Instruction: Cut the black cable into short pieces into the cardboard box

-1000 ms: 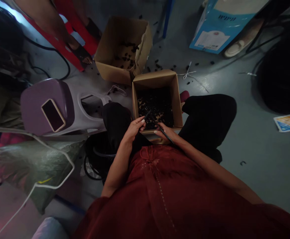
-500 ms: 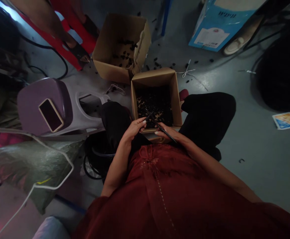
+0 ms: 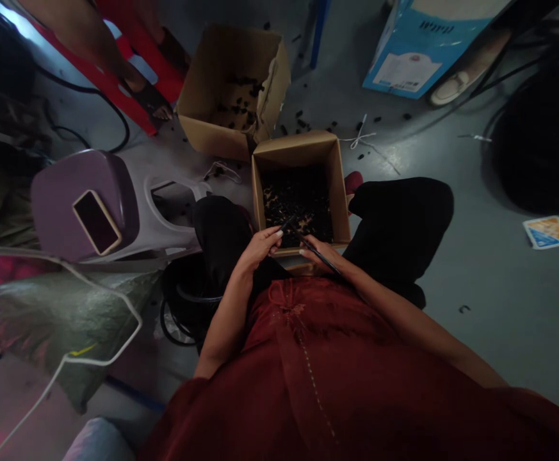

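Observation:
My left hand [image 3: 262, 244] pinches a small dark piece [image 3: 287, 223] over the near edge of a cardboard box [image 3: 340, 192]. My right hand [image 3: 321, 253] is closed around a long, thin black tool [image 3: 326, 262], which runs back towards my wrist. Its front end comes close to the dark piece; whether they touch is too dark to tell. Many small black pieces [image 3: 303, 186] lie inside the box, which stands between my knees.
A second cardboard box [image 3: 212, 131] with scattered black pieces adjoins the first. On the left, a phone [image 3: 97, 221] lies on a purple stool [image 3: 53, 198]. Another person's foot [image 3: 152, 102] is at the upper left. A blue-and-white box [image 3: 408, 57] stands at the upper right.
The view has shifted very slightly. The thin tip ends between my hands look closer together than before; both hands have stayed almost in place.

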Demonstrator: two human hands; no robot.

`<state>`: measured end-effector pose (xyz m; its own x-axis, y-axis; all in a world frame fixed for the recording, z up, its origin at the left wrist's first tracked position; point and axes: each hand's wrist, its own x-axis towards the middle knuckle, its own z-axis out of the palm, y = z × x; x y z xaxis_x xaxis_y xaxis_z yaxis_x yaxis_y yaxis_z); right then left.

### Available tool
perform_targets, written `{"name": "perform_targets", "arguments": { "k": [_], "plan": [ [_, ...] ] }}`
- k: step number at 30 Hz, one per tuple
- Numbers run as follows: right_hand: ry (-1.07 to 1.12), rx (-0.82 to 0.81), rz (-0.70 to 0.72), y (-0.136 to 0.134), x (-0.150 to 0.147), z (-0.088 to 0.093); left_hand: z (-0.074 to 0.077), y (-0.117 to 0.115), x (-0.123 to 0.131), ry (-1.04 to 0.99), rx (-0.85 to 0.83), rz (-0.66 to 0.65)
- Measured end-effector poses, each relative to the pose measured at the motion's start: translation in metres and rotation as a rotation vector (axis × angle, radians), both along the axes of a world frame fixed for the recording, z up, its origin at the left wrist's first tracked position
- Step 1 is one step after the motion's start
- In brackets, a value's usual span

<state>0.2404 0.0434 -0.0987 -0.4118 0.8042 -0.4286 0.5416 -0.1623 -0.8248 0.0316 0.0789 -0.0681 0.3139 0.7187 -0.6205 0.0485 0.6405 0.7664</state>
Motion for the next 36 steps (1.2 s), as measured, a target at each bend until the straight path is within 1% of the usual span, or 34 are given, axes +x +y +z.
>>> {"name": "perform_targets", "arguments": {
  "k": [5,13,21,26,30,33,36],
  "plan": [
    [-0.054,-0.01,-0.021,-0.001,-0.002,0.0,-0.002,0.0,0.0,-0.008,-0.005,-0.007],
    [-0.079,0.007,-0.033,-0.002,-0.002,-0.001,-0.003,0.001,0.001,0.012,-0.003,-0.007],
    [-0.128,0.088,-0.023,-0.004,-0.002,-0.006,-0.004,0.001,0.0,0.048,0.028,-0.056],
    [-0.161,0.128,-0.03,-0.005,-0.001,-0.014,-0.004,0.001,0.001,0.059,0.01,-0.043],
    [-0.185,0.126,-0.04,-0.005,-0.001,-0.021,-0.003,0.001,0.003,0.074,0.007,-0.036],
    [-0.193,0.119,-0.038,-0.005,-0.001,-0.022,-0.002,0.001,0.004,0.08,0.021,-0.027],
    [-0.198,0.108,-0.004,-0.004,0.0,-0.019,-0.003,0.001,0.006,0.108,0.03,-0.019]
  ]
}}
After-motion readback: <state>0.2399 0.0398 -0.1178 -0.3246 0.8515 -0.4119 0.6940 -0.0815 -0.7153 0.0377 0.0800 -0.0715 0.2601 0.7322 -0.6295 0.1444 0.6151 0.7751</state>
